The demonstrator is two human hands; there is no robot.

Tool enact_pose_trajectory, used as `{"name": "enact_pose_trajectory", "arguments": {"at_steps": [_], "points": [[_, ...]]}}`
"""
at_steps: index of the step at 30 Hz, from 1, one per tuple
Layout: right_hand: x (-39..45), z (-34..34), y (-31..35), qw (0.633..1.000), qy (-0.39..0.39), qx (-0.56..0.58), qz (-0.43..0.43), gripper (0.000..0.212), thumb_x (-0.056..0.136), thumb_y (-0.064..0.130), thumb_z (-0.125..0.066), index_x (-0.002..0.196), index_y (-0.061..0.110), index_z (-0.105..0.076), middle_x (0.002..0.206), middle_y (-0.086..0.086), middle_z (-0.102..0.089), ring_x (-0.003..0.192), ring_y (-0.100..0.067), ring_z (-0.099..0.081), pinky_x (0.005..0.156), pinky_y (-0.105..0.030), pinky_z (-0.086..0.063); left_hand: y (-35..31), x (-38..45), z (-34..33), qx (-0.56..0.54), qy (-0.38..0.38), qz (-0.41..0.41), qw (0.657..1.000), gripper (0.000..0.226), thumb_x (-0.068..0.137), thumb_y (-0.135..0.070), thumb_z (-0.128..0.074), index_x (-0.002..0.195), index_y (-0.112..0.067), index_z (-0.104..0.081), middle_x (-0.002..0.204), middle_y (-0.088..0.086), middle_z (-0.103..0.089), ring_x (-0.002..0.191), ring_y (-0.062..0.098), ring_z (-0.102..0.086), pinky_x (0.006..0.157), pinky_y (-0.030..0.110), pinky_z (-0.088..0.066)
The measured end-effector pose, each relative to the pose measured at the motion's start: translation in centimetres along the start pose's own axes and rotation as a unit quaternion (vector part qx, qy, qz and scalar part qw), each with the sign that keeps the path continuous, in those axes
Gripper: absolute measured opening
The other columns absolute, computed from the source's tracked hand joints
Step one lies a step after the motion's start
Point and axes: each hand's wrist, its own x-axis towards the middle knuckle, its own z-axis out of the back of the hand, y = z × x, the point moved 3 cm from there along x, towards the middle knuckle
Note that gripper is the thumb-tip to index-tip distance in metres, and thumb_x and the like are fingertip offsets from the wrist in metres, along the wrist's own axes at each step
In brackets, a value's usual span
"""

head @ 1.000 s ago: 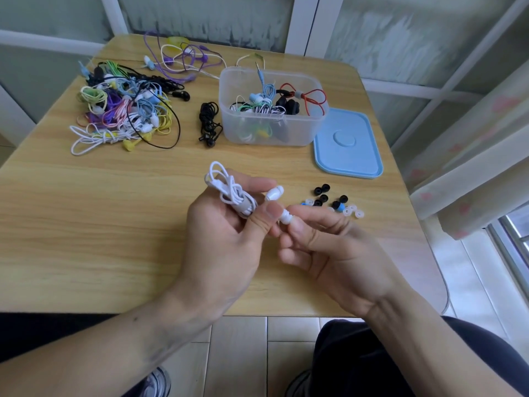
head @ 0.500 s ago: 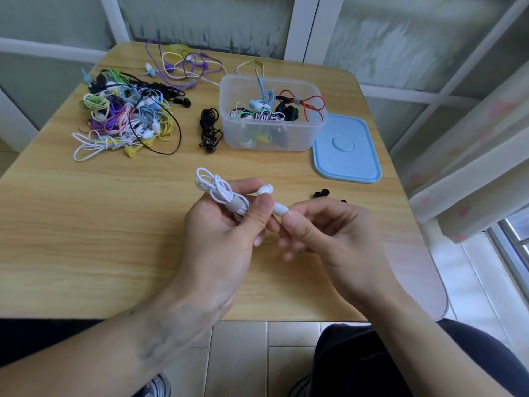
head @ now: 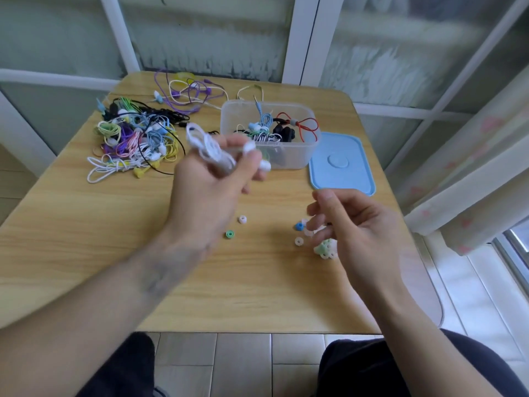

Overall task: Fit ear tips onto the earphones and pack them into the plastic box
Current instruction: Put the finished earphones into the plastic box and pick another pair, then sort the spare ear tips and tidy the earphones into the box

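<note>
1. A coiled white earphone set [head: 210, 150] is gripped in the left hand [head: 206, 184], fingers closed round the bundle so the cable cannot unravel; both buds are left sticking out toward the plastic box [head: 270, 133], seemingly for dropping in.
2. The box is kept lidless near the far right corner of the surface [head: 86, 253], several sets already inside; its blue lid [head: 342, 164] is laid flat just beside it at the right edge.
3. The right hand [head: 352, 224] is held loosely curled over the loose ear tips [head: 299, 241] near the right edge; nothing is visibly held.
4. Untipped earphones [head: 134, 141] are heaped at the far left corner.
</note>
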Motion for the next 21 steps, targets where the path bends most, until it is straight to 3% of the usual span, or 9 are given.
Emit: {"name": "enact_pose_trajectory", "arguments": {"at_steps": [5,7,10,13,15,17,19,21], "points": [[0.5,0.5,0.2,1.000,-0.008,-0.006,0.012,0.020,0.095,0.017,-0.065,0.084,0.002,-0.072,0.070,-0.014,-0.069,0.050,-0.025,-0.057,0.051,-0.029,-0.050,-2.0,8.2,-1.1,0.205,0.020,-0.061,0.977,0.013,0.091,-0.008,-0.062,0.103,-0.008,-0.058,0.082,0.010,-0.071,0.062,0.007,-0.068,0.055,0.018,-0.050],[0.5,0.3,0.0,1.000,-0.003,-0.014,0.015,0.019,0.094,0.018,-0.066,0.083,0.004,-0.072,0.069,-0.010,-0.069,0.051,-0.025,-0.058,0.052,-0.032,-0.050,-1.4,11.0,-1.7,0.303,0.035,-0.053,0.951,0.017,0.088,-0.013,-0.063,0.104,-0.011,-0.058,0.092,0.007,-0.070,0.077,0.015,-0.071,0.065,0.026,-0.055],[0.4,0.1,0.0,0.999,0.012,-0.029,0.020,0.019,0.093,0.018,-0.067,0.081,0.003,-0.072,0.070,-0.008,-0.070,0.053,-0.021,-0.062,0.051,-0.035,-0.050,-0.7,13.1,-2.2,0.448,0.063,-0.026,0.892,0.033,0.079,-0.023,-0.070,0.108,-0.019,-0.054,0.109,0.000,-0.063,0.094,0.021,-0.061,0.082,0.036,-0.052],[0.3,0.0,0.0,0.999,0.024,-0.039,0.024,0.019,0.093,0.017,-0.068,0.080,0.004,-0.071,0.070,-0.008,-0.070,0.052,-0.019,-0.061,0.051,-0.038,-0.049,-0.8,13.1,-2.8,0.530,0.130,0.000,0.838,0.061,0.078,-0.040,-0.073,0.131,-0.024,-0.046,0.122,0.001,-0.057,0.110,0.023,-0.055,0.092,0.036,-0.047],[0.3,0.0,0.1,0.998,0.033,-0.038,0.027,0.018,0.093,0.016,-0.068,0.079,0.005,-0.072,0.070,-0.008,-0.070,0.052,-0.017,-0.061,0.051,-0.036,-0.049,-1.1,12.4,-2.9,0.562,0.160,-0.039,0.810,0.070,0.083,-0.041,-0.069,0.143,-0.023,-0.037,0.136,0.006,-0.054,0.126,0.027,-0.050,0.103,0.039,-0.042],[0.3,0.0,0.2,0.998,0.039,-0.032,0.031,0.017,0.093,0.015,-0.068,0.080,0.005,-0.072,0.068,-0.007,-0.069,0.051,-0.014,-0.060,0.049,-0.028,-0.049,-1.9,11.6,-1.8,0.547,0.132,-0.111,0.819,0.059,0.086,-0.031,-0.062,0.141,-0.023,-0.041,0.133,0.010,-0.057,0.127,0.029,-0.048,0.105,0.044,-0.040],[0.2,-0.2,0.3,0.998,0.048,-0.022,0.037,0.016,0.092,0.013,-0.068,0.080,0.004,-0.072,0.066,-0.007,-0.069,0.050,-0.012,-0.058,0.048,-0.023,-0.047,-2.3,10.9,1.0,0.505,0.046,-0.153,0.848,0.042,0.085,-0.015,-0.054,0.128,-0.016,-0.054,0.118,0.010,-0.064,0.117,0.029,-0.055,0.100,0.043,-0.044],[0.1,-0.7,0.3,0.997,0.060,-0.016,0.042,0.016,0.092,0.013,-0.068,0.078,0.005,-0.072,0.064,-0.006,-0.068,0.049,-0.011,-0.057,0.048,-0.020,-0.046,-1.5,10.5,4.7,0.542,-0.010,-0.126,0.831,0.037,0.083,-0.010,-0.053,0.120,-0.011,-0.059,0.116,0.012,-0.063,0.116,0.032,-0.053,0.099,0.042,-0.044]]}}
